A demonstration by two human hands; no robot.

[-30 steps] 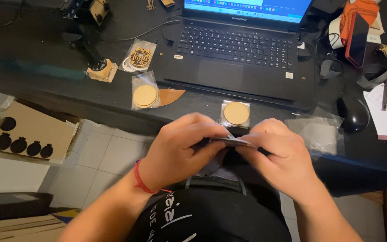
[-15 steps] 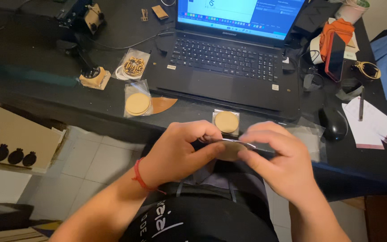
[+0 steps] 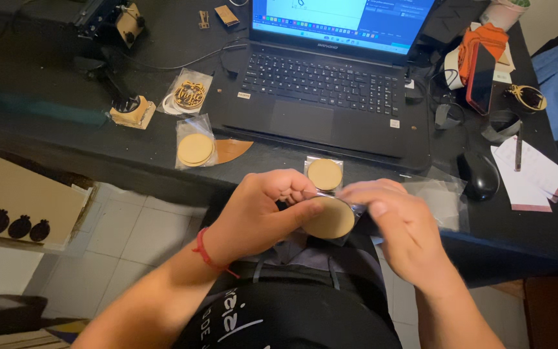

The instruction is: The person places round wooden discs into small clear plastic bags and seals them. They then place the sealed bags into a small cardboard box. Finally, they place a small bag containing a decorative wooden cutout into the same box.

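Observation:
A round wooden disc in a clear plastic bag (image 3: 332, 218) is held between both hands just in front of the black desk's edge (image 3: 163, 169). My left hand (image 3: 263, 213), with a red string on the wrist, grips the bag's left side, thumb under the disc. My right hand (image 3: 400, 226) pinches the bag's right end. Another bagged disc (image 3: 325, 174) lies on the desk right behind my hands. A third bagged disc (image 3: 195, 148) lies further left, beside a brown wooden piece (image 3: 232, 150).
An open black laptop (image 3: 330, 90) sits behind. A black mouse (image 3: 479, 174), papers (image 3: 532, 173), an empty clear bag (image 3: 439, 194) and an orange object (image 3: 479, 45) are at right. A bagged cut-out ornament (image 3: 190, 94) lies left. On the floor, a wooden sheet with dark cut-outs (image 3: 14, 210).
The bagged disc has turned from edge-on to face up between my hands. The view has shifted left and down, so the desk objects sit further right and higher.

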